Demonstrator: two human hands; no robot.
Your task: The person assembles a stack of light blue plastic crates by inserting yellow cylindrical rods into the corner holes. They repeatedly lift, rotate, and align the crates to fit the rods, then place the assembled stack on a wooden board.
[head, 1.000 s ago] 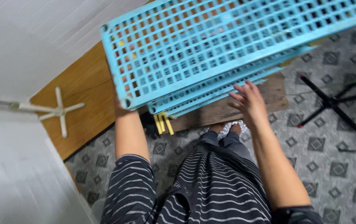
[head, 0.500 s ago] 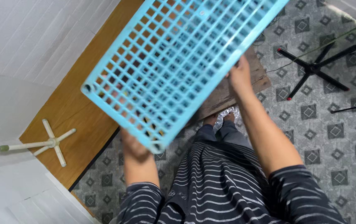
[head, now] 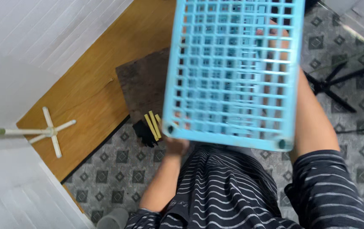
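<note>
The blue grid panel (head: pixel 233 72) is held flat above the floor (head: pixel 118 169), left hand (head: pixel 176 145) gripping its 7 o'clock corner, right hand (head: pixel 271 42) seemingly clasped on its far side, yellow sticks (head: pixel 152 125) at 9 o'clock.

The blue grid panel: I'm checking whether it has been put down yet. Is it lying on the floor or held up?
Held up. The blue grid panel is gripped by the left hand at its near corner; the patterned floor shows below it.
</note>
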